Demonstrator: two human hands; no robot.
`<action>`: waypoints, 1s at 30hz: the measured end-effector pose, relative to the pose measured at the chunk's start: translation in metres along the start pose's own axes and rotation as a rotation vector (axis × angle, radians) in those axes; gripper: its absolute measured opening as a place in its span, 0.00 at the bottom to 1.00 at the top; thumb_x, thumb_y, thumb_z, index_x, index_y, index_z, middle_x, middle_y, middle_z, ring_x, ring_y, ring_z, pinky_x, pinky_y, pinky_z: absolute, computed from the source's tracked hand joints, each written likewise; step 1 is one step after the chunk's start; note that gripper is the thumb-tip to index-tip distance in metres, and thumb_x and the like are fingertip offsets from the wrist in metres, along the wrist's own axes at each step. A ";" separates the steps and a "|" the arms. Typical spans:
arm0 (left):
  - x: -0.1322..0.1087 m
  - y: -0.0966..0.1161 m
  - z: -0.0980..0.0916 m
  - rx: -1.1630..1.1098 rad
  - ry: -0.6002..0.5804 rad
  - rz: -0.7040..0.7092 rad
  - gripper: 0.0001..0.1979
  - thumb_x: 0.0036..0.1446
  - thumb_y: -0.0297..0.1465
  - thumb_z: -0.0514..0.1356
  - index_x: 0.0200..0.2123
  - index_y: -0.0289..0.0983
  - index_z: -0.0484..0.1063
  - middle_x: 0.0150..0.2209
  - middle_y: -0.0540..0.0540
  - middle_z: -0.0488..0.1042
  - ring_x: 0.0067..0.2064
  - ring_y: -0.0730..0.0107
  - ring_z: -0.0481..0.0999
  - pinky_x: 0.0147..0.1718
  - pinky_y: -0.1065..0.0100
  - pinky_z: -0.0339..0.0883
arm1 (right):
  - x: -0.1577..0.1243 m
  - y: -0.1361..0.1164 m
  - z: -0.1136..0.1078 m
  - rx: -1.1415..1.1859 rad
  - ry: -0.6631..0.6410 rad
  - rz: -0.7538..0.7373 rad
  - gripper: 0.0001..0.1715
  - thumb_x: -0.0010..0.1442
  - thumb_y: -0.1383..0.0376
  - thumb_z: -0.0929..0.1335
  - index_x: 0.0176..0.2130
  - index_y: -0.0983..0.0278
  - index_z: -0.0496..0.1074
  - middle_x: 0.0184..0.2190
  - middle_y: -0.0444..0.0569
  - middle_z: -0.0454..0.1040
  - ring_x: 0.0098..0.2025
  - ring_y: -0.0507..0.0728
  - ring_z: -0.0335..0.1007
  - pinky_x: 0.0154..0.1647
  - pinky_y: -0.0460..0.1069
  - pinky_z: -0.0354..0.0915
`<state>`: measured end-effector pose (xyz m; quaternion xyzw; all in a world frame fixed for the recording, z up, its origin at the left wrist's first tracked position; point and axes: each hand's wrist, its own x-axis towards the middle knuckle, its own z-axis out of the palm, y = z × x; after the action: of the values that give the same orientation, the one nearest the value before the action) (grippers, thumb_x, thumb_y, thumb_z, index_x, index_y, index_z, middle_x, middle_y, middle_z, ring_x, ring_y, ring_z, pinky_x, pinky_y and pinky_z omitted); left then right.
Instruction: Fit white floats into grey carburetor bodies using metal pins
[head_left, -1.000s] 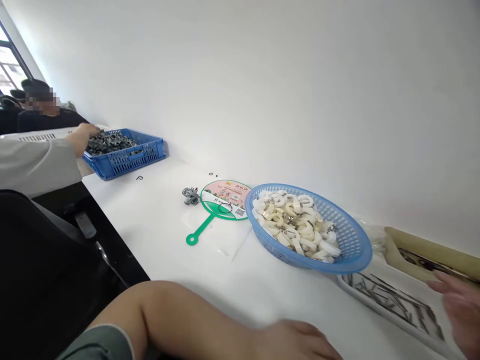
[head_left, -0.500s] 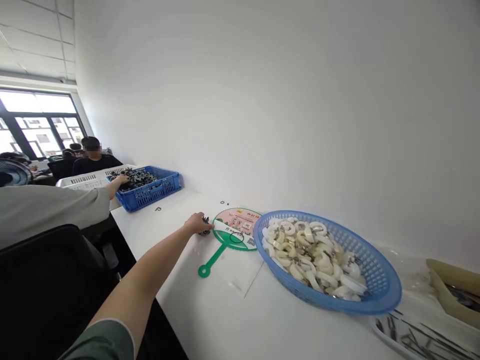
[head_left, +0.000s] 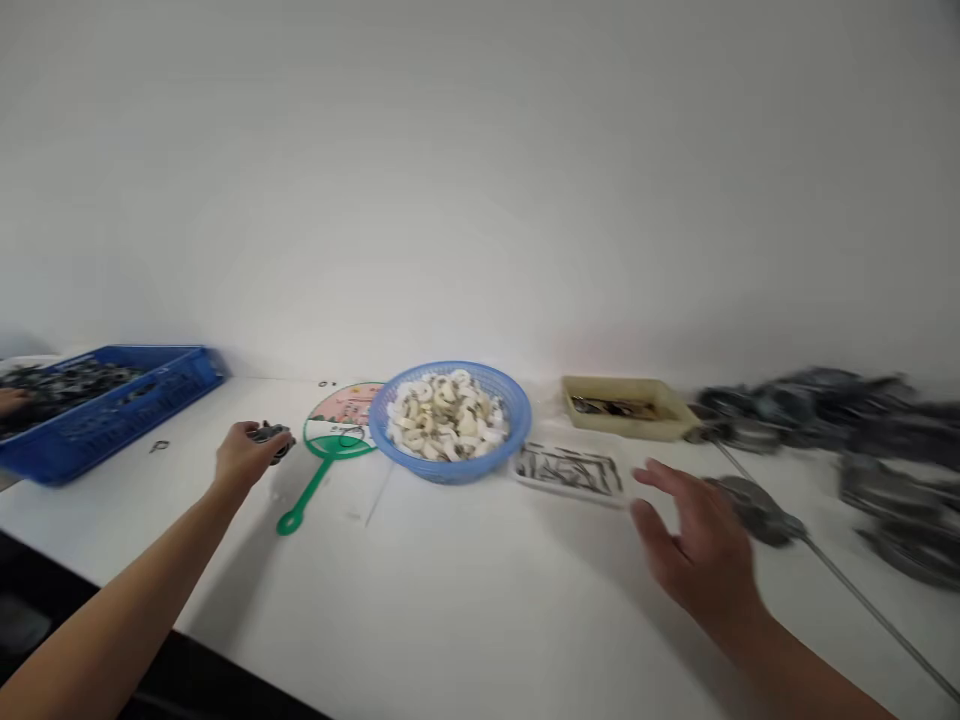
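My left hand (head_left: 246,450) is closed around some small dark parts (head_left: 273,436), held just above the white table to the left of a round fan (head_left: 330,446) with a green handle. The parts look like a small cluster of black and grey pieces; blur hides their exact kind. My right hand (head_left: 701,540) hovers over the table with thumb and fingers apart and holds nothing. Close to its fingertips lies a shallow white tray (head_left: 562,492) of thin dark metal pieces. Between my hands stands a blue round basket (head_left: 450,474) full of white curved parts with metal bits.
A blue crate (head_left: 135,415) of dark parts stands at the far left, with another person's hand (head_left: 11,402) at it. A yellowish bin (head_left: 637,425) sits by the wall. Grey and dark items (head_left: 892,490) and a thin cable (head_left: 862,605) lie at the right.
The view has swung right, bringing the right side of the table and my right hand into sight. My left hand still grips the dark parts, now lifted off the table.
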<state>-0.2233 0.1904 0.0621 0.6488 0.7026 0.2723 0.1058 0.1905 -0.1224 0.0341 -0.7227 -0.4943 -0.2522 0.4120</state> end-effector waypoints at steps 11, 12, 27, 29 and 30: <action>-0.220 0.102 0.040 -0.729 -0.469 0.686 0.41 0.33 0.35 0.70 0.52 0.40 0.56 0.48 0.42 0.67 0.49 0.56 0.69 0.47 0.57 0.67 | -0.046 -0.063 0.011 0.546 -0.526 -0.285 0.36 0.55 0.54 0.65 0.59 0.61 0.53 0.52 0.57 0.64 0.51 0.64 0.63 0.49 0.60 0.63; -0.229 0.112 0.045 -0.736 -0.513 0.698 0.41 0.33 0.35 0.70 0.52 0.40 0.55 0.48 0.41 0.66 0.50 0.56 0.69 0.48 0.57 0.67 | -0.049 -0.064 0.013 0.615 -0.571 -0.246 0.39 0.54 0.54 0.66 0.60 0.61 0.50 0.53 0.56 0.63 0.51 0.63 0.63 0.49 0.59 0.63; -0.252 0.152 0.111 -0.762 -0.535 0.573 0.49 0.24 0.42 0.73 0.51 0.36 0.58 0.47 0.39 0.68 0.49 0.53 0.70 0.49 0.54 0.65 | -0.054 -0.054 0.022 0.699 -0.660 0.121 0.51 0.44 0.61 0.72 0.60 0.62 0.46 0.52 0.56 0.63 0.51 0.64 0.64 0.48 0.58 0.65; -0.250 0.151 0.111 -0.734 -0.539 0.577 0.49 0.23 0.44 0.73 0.51 0.36 0.59 0.46 0.40 0.69 0.48 0.53 0.71 0.47 0.54 0.66 | -0.054 -0.054 0.025 0.622 -0.666 0.106 0.49 0.44 0.60 0.72 0.59 0.61 0.48 0.50 0.56 0.64 0.48 0.64 0.65 0.46 0.59 0.66; -0.249 0.151 0.110 -0.716 -0.546 0.579 0.48 0.23 0.44 0.72 0.50 0.36 0.59 0.45 0.40 0.69 0.47 0.54 0.71 0.46 0.55 0.67 | -0.053 -0.054 0.025 0.586 -0.675 0.100 0.48 0.44 0.60 0.72 0.59 0.61 0.50 0.49 0.56 0.64 0.48 0.64 0.65 0.45 0.59 0.66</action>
<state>-0.0053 -0.0223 -0.0016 0.7867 0.3047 0.3345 0.4200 0.1188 -0.1188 -0.0016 -0.6403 -0.6159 0.1687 0.4268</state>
